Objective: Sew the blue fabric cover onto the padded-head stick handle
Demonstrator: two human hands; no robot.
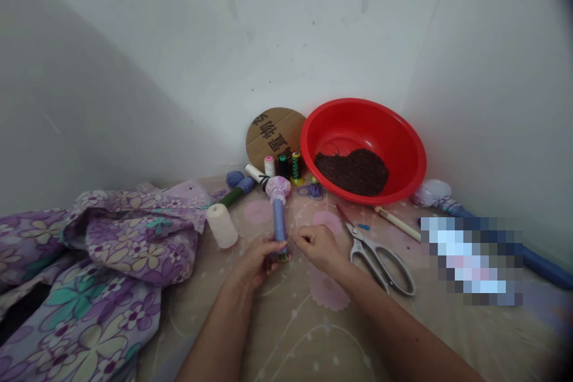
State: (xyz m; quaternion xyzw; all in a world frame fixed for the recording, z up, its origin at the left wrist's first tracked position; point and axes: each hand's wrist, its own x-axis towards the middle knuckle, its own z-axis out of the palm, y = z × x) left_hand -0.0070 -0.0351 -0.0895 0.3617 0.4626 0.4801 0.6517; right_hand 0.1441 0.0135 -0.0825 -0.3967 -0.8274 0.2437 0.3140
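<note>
My left hand (258, 259) is closed round the lower end of a blue-wrapped stick (279, 218). A rounded bundle of floral cloth (278, 187) tops that stick, pointing away from me. Just right of the stick is my right hand (320, 246), its fingers curled into a pinch; whatever they grip is too fine or hidden to make out. Metal scissors (360, 242) lie to the right of this hand with their blades pointing away. A large white spool of thread (222, 227) lies tilted on the table left of the stick.
Floral purple cloth (138, 239) is heaped at the left. Behind are small thread spools (283, 167), a cardboard disc (277, 134) and a red basin (403, 161) of dark grains (358, 172). Another cloth-headed blue stick (544, 265) lies right, beside a pale rod (398, 224) and a pixelated patch.
</note>
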